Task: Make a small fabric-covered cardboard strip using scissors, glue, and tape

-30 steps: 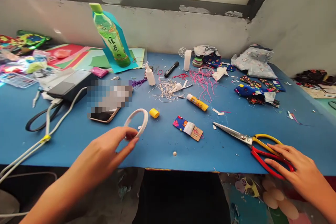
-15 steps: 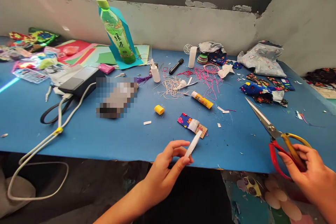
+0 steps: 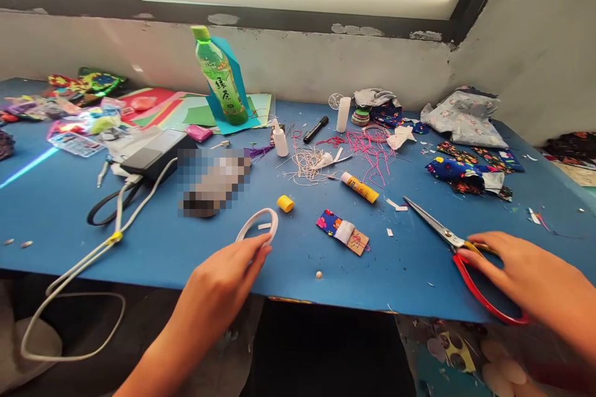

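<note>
My left hand [image 3: 233, 273] pinches a thin white ring [image 3: 274, 223], which looks like a narrow roll of tape, just above the table's front left part. On the right, my right hand [image 3: 516, 267] is closed over the handles of a pair of scissors [image 3: 449, 237] with one red and one yellow grip. The blades are together and point away to the left, low over the table. Between the hands lies a small cardboard piece [image 3: 357, 241] with blue patterned cloth and a white band on it. A tiny pale bead [image 3: 319, 275] rests near the front edge.
A yellow glue stick [image 3: 359, 187] and its yellow cap [image 3: 285, 203] lie on the blue table [image 3: 153, 257]. Behind them are tangled threads [image 3: 310, 164], a black marker [image 3: 316, 129] and a white squeeze bottle [image 3: 280, 141]. A green tea bottle [image 3: 226, 87] stands back left; a cable [image 3: 79, 260] hangs over the edge.
My left hand has moved left with the white ring, away from the cardboard piece, uncovering the bead. My right hand has brought the scissors left and lower towards the tabletop.
</note>
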### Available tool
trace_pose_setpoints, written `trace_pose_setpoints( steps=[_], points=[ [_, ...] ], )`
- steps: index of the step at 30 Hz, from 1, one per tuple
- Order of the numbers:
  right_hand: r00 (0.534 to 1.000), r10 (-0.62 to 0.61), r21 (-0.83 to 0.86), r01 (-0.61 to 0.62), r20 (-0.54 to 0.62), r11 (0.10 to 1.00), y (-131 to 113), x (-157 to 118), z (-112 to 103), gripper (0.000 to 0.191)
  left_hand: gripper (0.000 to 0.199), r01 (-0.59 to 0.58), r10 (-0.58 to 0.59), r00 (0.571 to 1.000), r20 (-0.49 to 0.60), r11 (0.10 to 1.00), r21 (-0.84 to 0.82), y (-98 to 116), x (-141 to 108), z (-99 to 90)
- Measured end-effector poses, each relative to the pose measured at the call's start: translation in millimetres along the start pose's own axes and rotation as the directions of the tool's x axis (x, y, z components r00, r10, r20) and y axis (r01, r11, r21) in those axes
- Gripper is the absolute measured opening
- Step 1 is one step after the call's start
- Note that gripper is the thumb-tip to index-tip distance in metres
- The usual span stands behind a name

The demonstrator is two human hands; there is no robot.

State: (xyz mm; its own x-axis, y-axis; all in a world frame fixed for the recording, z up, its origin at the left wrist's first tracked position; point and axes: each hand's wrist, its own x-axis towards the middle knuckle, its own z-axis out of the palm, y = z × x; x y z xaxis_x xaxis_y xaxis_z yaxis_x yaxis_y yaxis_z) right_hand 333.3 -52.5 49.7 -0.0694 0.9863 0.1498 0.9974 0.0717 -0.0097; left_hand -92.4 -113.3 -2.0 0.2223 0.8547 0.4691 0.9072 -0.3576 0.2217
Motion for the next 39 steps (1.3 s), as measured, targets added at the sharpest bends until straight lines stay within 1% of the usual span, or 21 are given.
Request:
trace_pose_setpoints(
  steps=[2, 4, 5, 7, 8, 10, 12, 14, 15, 18, 21, 23, 26, 28, 29, 33, 35, 37, 39],
  points=[
    [0.99, -0.125, 0.018, 0.124, 0.067, 0.992, -30.0, 27.0, -0.9, 0.044, 0.033, 0.026, -0.039, 0.993, 0.115, 0.993, 0.113, -5.5, 13.3, -1.2],
    [0.961, -0.252, 0.043, 0.249, 0.113, 0.968, -68.5, 59.1, 5.3, 0.04, 0.034, 0.013, -0.051, 0.972, 0.229, 0.987, 0.163, -9.8, 34.1, 1.4],
    [0.948, -0.294, 0.046, 0.291, 0.122, 0.956, -88.1, 75.5, 10.6, 0.041, 0.032, 0.014, -0.049, 0.968, 0.245, 0.989, 0.145, -12.7, 46.7, 4.2],
    [0.935, -0.331, 0.024, 0.33, 0.129, 0.944, -122.1, 104.7, 23.4, 0.044, 0.031, -0.037, 0.019, 0.952, 0.305, 0.998, 0.052, -20.8, 72.8, 12.3],
    [0.931, -0.339, 0.011, 0.341, 0.138, 0.94, -134.8, 116.2, 29.7, 0.04, 0.033, -0.048, 0.036, 0.947, 0.32, 0.998, 0.03, -25.9, 84.6, 17.0],
    [0.919, -0.365, 0.009, 0.368, 0.149, 0.93, -149.8, 130.3, 39.1, 0.038, 0.032, -0.05, 0.048, 0.939, 0.34, 0.999, -0.004, -36.6, 102.3, 25.9],
    [0.906, -0.399, 0.039, 0.398, 0.138, 0.917, -153.8, 132.0, 42.4, 0.036, 0.027, -0.043, 0.06, 0.934, 0.353, 0.998, -0.056, -44.3, 110.1, 31.9],
    [0.881, -0.458, 0.104, 0.448, 0.115, 0.888, -152.4, 123.0, 40.2, 0.035, 0.027, -0.028, 0.072, 0.932, 0.355, 0.992, -0.126, -45.7, 109.0, 34.1],
    [0.86, -0.499, 0.145, 0.483, 0.105, 0.864, -151.4, 115.8, 38.0, 0.034, 0.027, -0.022, 0.082, 0.932, 0.353, 0.985, -0.169, -43.8, 106.3, 34.0],
    [0.771, -0.634, 0.256, 0.6, 0.069, 0.758, -151.2, 91.7, 32.5, 0.03, 0.027, -0.023, 0.132, 0.931, 0.34, 0.952, -0.305, -31.2, 95.5, 31.7],
    [0.696, -0.718, 0.307, 0.683, 0.003, 0.663, -152.7, 75.3, 33.5, 0.029, 0.026, -0.02, 0.175, 0.93, 0.324, 0.903, -0.429, -16.6, 87.5, 29.9],
    [0.664, -0.746, 0.313, 0.721, -0.054, 0.618, -151.7, 70.0, 36.1, 0.027, 0.026, 0.026, 0.168, 0.932, 0.321, 0.853, -0.521, -9.7, 84.6, 28.9],
    [0.636, -0.757, 0.293, 0.76, -0.149, 0.581, -147.5, 65.6, 37.3, 0.025, 0.028, 0.115, 0.146, 0.925, 0.35, 0.773, -0.624, -4.1, 81.9, 25.9],
    [0.617, -0.76, 0.266, 0.782, -0.205, 0.563, -145.2, 61.6, 34.6, 0.024, 0.029, 0.149, 0.153, 0.907, 0.394, 0.756, -0.638, -1.0, 79.8, 22.9],
    [0.603, -0.764, 0.25, 0.795, -0.229, 0.553, -144.7, 58.9, 32.3, 0.023, 0.029, 0.16, 0.156, 0.894, 0.42, 0.764, -0.625, 1.2, 78.7, 21.4],
    [0.525, -0.791, 0.184, 0.851, -0.314, 0.492, -148.2, 45.8, 21.4, 0.029, 0.031, 0.149, 0.174, 0.832, 0.526, 0.844, -0.515, 14.7, 74.3, 18.6],
    [0.497, -0.795, 0.163, 0.867, -0.349, 0.471, -150.6, 40.8, 17.2, 0.032, 0.035, 0.131, 0.177, 0.818, 0.548, 0.869, -0.476, 22.0, 72.9, 19.7],
    [0.493, -0.787, 0.162, 0.869, -0.371, 0.468, -151.1, 38.4, 14.9, 0.034, 0.04, 0.119, 0.167, 0.822, 0.545, 0.885, -0.45, 27.9, 72.1, 21.7],
    [0.508, -0.775, 0.189, 0.861, -0.376, 0.472, -149.6, 38.2, 14.9, 0.034, 0.044, 0.105, 0.156, 0.826, 0.542, 0.901, -0.42, 31.8, 72.4, 23.8]
  ],
)
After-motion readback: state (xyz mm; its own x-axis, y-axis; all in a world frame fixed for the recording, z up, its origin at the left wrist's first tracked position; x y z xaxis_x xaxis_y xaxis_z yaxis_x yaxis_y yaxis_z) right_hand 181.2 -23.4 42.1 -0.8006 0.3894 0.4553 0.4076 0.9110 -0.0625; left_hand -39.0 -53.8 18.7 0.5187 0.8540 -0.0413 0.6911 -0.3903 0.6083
